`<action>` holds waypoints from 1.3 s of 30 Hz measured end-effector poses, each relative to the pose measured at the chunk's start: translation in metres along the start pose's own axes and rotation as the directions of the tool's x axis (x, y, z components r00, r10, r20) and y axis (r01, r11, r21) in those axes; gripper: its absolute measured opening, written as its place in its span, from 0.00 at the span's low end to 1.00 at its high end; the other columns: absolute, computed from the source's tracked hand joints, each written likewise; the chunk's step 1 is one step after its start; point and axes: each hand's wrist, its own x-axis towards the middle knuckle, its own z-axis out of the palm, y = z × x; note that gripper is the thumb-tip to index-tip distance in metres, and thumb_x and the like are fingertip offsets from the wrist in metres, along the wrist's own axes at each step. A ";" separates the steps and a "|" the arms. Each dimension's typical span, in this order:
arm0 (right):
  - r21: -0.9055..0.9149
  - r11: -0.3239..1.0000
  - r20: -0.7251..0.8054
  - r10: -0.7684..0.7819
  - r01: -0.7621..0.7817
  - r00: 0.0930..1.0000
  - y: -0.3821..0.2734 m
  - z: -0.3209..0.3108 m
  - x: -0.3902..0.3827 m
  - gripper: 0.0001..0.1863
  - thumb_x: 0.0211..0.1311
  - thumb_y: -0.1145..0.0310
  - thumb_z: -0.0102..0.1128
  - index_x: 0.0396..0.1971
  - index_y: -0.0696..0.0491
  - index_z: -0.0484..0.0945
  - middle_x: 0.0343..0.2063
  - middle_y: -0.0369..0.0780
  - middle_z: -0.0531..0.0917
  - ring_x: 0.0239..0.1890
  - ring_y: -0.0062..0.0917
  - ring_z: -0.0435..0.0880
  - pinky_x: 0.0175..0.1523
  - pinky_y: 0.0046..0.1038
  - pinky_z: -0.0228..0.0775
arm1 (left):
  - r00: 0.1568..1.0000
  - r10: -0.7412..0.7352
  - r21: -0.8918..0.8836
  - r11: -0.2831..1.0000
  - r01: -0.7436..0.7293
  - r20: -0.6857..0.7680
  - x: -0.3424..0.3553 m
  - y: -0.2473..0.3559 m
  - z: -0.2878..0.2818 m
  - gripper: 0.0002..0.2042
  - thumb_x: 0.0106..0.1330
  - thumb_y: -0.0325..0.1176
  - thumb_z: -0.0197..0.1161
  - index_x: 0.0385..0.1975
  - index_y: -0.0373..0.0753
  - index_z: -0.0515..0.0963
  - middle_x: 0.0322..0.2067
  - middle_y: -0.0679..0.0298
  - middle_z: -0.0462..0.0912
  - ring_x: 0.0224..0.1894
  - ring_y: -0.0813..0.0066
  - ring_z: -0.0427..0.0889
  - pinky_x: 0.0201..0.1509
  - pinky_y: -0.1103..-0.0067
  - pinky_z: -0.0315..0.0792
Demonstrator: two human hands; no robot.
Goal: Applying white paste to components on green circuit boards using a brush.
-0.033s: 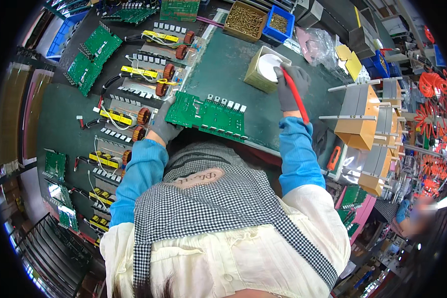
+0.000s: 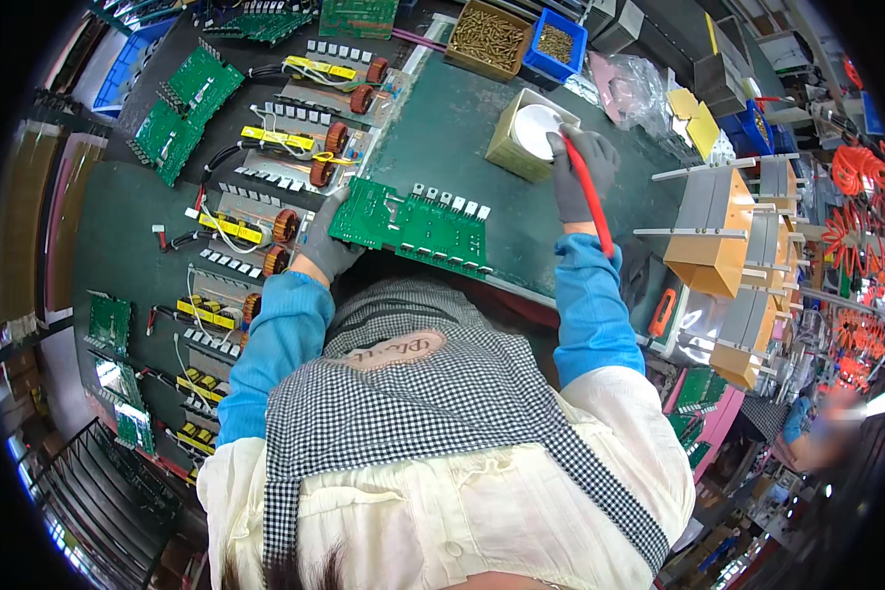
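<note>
My left hand [image 2: 329, 236], in a grey glove, grips the left end of a green circuit board [image 2: 413, 226] held at the bench's front edge, with a row of upright components along its far side. My right hand [image 2: 585, 172], also gloved, is closed on a red stick-like tool [image 2: 592, 211] whose upper end is at a white round tub [image 2: 536, 130] inside an olive box [image 2: 501, 147]. What that end touches is too small to tell.
Boards with yellow parts and copper coils [image 2: 261, 231] line the left, beside loose green boards [image 2: 172, 133]. A screw box [image 2: 482, 44] and blue bin [image 2: 556, 54] sit at the back. Orange-and-grey metal parts [image 2: 703, 246] stand right. Another person [image 2: 811, 438] is at far right.
The view has shifted very slightly. Both hands keep their holds, with little other visible movement.
</note>
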 end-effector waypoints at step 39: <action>0.513 0.731 0.569 0.102 -0.449 0.816 -0.075 0.027 -0.021 0.13 0.58 0.59 0.69 0.29 0.55 0.84 0.26 0.44 0.84 0.30 0.36 0.83 0.38 0.34 0.74 | 0.978 -0.127 -0.250 0.965 0.083 -0.164 0.004 0.001 0.000 0.15 0.72 0.47 0.57 0.51 0.47 0.77 0.46 0.66 0.84 0.46 0.71 0.83 0.49 0.71 0.78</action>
